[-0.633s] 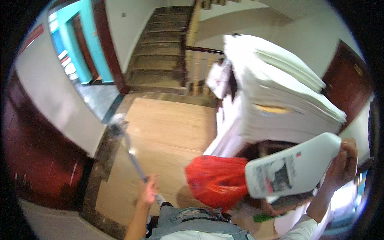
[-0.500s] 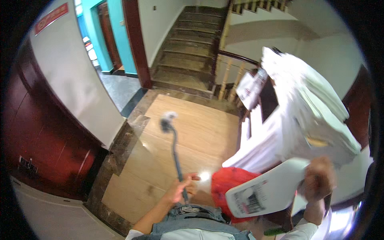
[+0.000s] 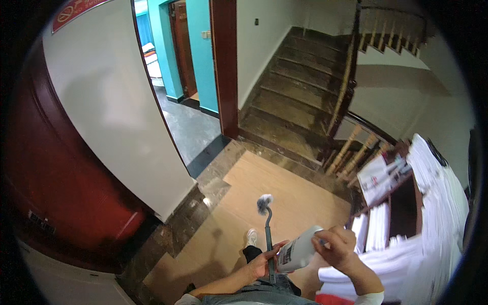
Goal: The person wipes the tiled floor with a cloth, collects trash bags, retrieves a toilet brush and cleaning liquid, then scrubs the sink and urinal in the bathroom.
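Note:
My left hand (image 3: 265, 262) grips the grey handle of a long brush (image 3: 267, 231), whose fuzzy grey head points away from me over the wooden floor. My right hand (image 3: 339, 246) holds a white plastic bottle (image 3: 299, 250) with a printed label, lying sideways in front of my body. The bottle's end nearly touches my left hand. My jeans and one white shoe (image 3: 251, 237) show below the brush.
A shelf with stacks of white folded cloth (image 3: 432, 213) stands at my right. A wooden staircase (image 3: 297, 96) with a banister (image 3: 351, 142) rises ahead. A doorway with teal walls (image 3: 173, 66) opens at the left, beside a dark red door (image 3: 56, 178).
My view has swung left toward the stairs and doorway. The bottle has come down from a raised position at my right to waist height near my left hand; the red bag is almost out of view.

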`<state>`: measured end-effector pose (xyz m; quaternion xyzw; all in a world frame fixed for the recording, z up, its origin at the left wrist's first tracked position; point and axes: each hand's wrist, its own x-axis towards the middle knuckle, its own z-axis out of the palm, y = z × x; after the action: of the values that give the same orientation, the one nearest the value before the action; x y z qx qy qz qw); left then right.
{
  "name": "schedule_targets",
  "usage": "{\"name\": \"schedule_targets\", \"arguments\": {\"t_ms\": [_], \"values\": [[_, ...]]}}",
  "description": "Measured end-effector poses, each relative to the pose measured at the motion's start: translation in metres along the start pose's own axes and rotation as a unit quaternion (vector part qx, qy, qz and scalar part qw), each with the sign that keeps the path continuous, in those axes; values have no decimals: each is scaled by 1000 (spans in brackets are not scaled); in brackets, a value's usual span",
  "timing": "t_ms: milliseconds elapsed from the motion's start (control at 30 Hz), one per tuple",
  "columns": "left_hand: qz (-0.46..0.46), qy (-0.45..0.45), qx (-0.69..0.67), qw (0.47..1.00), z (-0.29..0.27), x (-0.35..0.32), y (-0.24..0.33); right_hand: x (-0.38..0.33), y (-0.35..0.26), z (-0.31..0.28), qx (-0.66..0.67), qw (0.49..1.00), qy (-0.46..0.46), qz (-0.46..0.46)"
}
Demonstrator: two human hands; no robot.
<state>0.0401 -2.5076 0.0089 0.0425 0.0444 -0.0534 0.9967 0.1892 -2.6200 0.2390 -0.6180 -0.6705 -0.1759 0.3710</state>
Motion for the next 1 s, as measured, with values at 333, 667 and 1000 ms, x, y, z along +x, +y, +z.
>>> {"name": "schedule_targets", "arguments": {"t_ms": [333,667,1000], "values": [[139,182,170,958,15,17,336,194,208,270,414,896,-117,108],[162,215,27,963,-138,57,622,342,353,574,479,732,-483,35],[168,256,40,951,-125,182,937,511,518,732,438,786,-339,273]]}}
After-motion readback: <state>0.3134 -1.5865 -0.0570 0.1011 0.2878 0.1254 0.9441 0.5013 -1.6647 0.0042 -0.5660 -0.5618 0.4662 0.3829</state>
